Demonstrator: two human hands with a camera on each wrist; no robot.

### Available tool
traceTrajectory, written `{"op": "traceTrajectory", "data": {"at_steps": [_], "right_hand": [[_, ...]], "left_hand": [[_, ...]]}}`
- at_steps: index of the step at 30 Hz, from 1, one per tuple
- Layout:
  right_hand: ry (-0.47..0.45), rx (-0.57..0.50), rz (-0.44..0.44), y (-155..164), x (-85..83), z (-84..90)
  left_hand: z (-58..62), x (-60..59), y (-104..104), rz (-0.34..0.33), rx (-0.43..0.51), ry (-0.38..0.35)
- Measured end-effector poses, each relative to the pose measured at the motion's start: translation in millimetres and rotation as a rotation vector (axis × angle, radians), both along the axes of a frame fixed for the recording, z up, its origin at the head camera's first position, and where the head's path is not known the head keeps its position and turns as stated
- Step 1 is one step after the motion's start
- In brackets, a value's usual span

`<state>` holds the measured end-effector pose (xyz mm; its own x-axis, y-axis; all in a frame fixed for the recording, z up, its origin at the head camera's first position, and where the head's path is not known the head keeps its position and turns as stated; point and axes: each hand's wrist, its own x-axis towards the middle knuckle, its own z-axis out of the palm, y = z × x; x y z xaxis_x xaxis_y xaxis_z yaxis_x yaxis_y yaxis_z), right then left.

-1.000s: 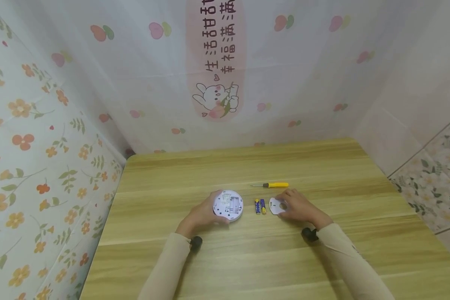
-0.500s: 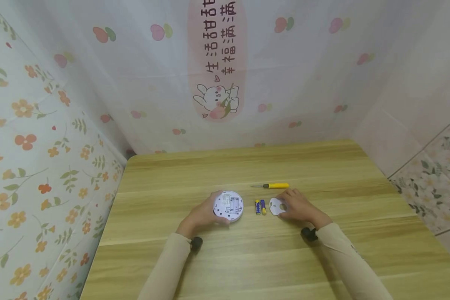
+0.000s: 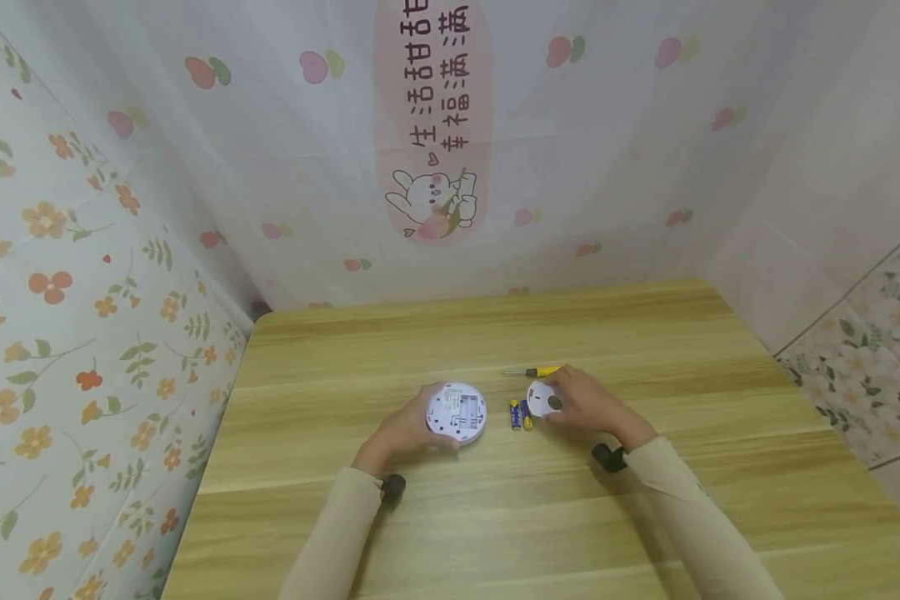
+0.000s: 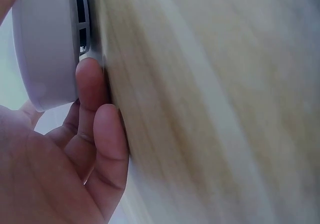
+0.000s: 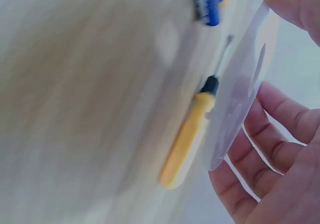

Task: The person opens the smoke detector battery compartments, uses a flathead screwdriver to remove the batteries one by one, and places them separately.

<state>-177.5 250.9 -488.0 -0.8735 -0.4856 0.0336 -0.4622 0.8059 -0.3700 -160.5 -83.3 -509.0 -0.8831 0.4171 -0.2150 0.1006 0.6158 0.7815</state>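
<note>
My left hand [image 3: 408,423] grips the rim of a round white smoke detector [image 3: 456,425], whose back faces up with a bare battery bay showing. In the left wrist view, a slotted dark vent shows on the underside of the detector [image 4: 47,43], close over the table. With thumb and fingers, my right hand [image 3: 588,400] pinches the edge of a thin white mounting plate [image 3: 537,402] that has a round hole. The plate [image 5: 240,93] is tilted up in the right wrist view. Two blue-and-yellow batteries [image 3: 515,415] lie side by side between the detector and the plate.
A yellow-handled screwdriver [image 3: 546,372] lies behind the batteries, the end of its handle hidden by my right hand. The wood-grain table [image 3: 330,358] ends at a printed curtain [image 3: 292,167] at the back, with another floral cloth [image 3: 120,317] at the left.
My right hand has moved to the left and slightly away from me with the mounting plate, which now sits beside the batteries. The left hand and detector have stayed in place.
</note>
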Motion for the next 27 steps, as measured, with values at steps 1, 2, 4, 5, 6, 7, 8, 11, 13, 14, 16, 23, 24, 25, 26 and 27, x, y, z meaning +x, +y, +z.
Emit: {"op": "traceTrajectory", "data": {"at_steps": [1, 2, 4, 5, 6, 7, 8, 11, 13, 14, 16, 23, 24, 25, 26, 27], "right_hand": [[-0.003, -0.014, 0.006, -3.1, -0.5, 3.3], [-0.003, -0.026, 0.013, -6.1, -1.1, 6.2], [-0.004, -0.046, 0.025, -13.2, -1.3, 12.2], [-0.005, -0.059, 0.032, -16.8, -1.5, 14.9], [-0.008, -0.072, 0.039, -20.4, -1.7, 17.3], [-0.012, -0.081, 0.042, -24.0, -1.9, 19.5], [-0.014, -0.082, 0.044, -27.4, -2.3, 20.8], [-0.017, -0.073, 0.051, -37.2, -4.1, 23.9], [-0.028, -0.071, 0.057, -43.8, -5.1, 26.3], [-0.030, -0.064, 0.062, -47.1, -5.6, 27.2], [-0.038, -0.059, 0.076, -53.8, -6.1, 29.6], [-0.029, -0.058, 0.137, -76.9, -6.8, 32.9], [-0.028, -0.062, 0.143, -80.1, -6.9, 33.0], [-0.026, -0.061, 0.147, -83.3, -6.9, 32.9], [-0.025, -0.058, 0.151, -86.1, -7.1, 32.5], [-0.022, -0.053, 0.156, -89.1, -7.6, 31.8]], "left_hand": [[-0.9, -0.5, -0.1, -0.005, 0.001, 0.006], [-1.6, -0.9, -0.2, -0.008, 0.000, 0.008], [-3.0, -1.6, -0.5, -0.013, -0.001, 0.013], [-3.4, -1.6, -0.6, -0.013, 0.001, 0.011], [-3.6, -1.7, -0.7, -0.011, 0.004, 0.005], [-3.5, -1.7, -0.8, -0.013, 0.007, 0.007], [-3.5, -1.7, -1.0, -0.012, 0.008, 0.001], [-2.8, -1.4, -1.4, -0.017, 0.022, 0.001], [-1.8, -1.3, -1.7, -0.015, 0.022, -0.004], [-1.5, -1.3, -1.9, -0.012, 0.022, -0.008], [-0.5, -0.9, -2.2, -0.008, 0.024, -0.011], [0.6, 0.1, -2.2, -0.003, 0.043, -0.027], [0.8, 0.3, -2.1, 0.001, 0.042, -0.032], [0.9, 0.5, -2.1, 0.002, 0.039, -0.033], [1.1, 0.7, -2.1, 0.001, 0.036, -0.031], [1.3, 0.7, -2.4, 0.000, 0.031, -0.030]]}}
